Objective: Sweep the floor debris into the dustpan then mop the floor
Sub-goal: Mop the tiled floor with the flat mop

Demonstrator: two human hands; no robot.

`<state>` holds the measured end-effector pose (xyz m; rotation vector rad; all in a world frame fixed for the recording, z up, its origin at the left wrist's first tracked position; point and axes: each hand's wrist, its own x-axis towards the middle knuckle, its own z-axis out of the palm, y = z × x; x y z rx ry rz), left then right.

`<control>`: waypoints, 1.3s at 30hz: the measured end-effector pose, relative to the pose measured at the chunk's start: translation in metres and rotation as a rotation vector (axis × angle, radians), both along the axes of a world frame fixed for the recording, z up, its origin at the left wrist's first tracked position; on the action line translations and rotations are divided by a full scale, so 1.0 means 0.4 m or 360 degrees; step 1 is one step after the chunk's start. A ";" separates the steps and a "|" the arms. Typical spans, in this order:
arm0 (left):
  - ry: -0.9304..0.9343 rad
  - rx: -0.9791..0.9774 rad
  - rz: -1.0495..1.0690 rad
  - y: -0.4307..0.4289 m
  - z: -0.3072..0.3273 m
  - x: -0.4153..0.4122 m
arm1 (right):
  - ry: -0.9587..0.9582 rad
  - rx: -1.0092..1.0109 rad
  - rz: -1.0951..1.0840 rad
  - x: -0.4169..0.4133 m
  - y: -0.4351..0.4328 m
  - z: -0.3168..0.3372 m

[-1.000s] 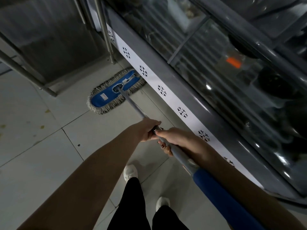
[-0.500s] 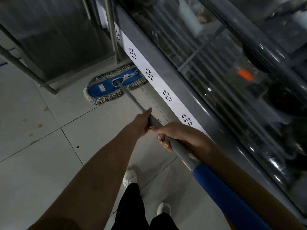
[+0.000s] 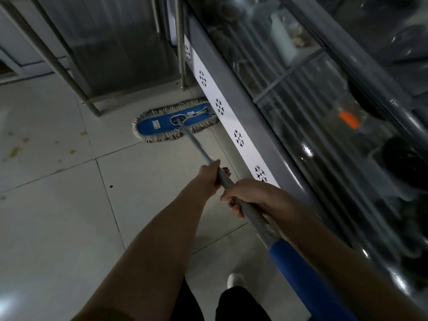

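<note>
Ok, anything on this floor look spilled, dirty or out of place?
Yes: yellowish stains dot the tiles at far left, and a small dark speck sits left of the hands. The mop head, by the glass display case, hasn't covered them.

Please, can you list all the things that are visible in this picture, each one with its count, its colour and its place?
mop head: one, blue with a grey fringe, flat on the floor by the cabinet base.
mop handle: one, grey metal with a blue grip at the near end, slanting from the mop head to the hands.
floor: pale tiles, yellowish stains at the left.
display cabinet: one, grey frame with glass, along the right.
white strip: one, with black marks, along the cabinet base.
metal rack: one, grey, top left.
shoe: one seen, white, bottom centre.
left hand: gripping the handle, farther down.
right hand: gripping the handle, nearer.
</note>
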<state>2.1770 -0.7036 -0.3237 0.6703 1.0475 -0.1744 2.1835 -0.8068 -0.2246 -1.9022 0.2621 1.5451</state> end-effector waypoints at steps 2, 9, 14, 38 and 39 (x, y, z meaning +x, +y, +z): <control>-0.0022 0.0062 0.0068 -0.075 0.007 -0.012 | -0.0007 0.0037 0.0032 0.000 -0.070 0.009; 0.0018 0.0114 0.0258 -0.318 0.016 -0.077 | 0.0110 0.0039 0.0134 -0.041 -0.301 0.012; -0.0007 0.0097 0.0280 -0.430 0.031 -0.158 | 0.0097 0.0001 0.0293 -0.092 -0.418 0.034; 0.0077 0.0001 0.0472 -0.778 0.066 -0.797 | 0.0304 -0.0090 0.0333 -0.699 -0.750 0.061; 0.0086 0.0005 0.0489 -0.798 0.065 -0.812 | 0.0307 -0.0091 0.0338 -0.712 -0.769 0.060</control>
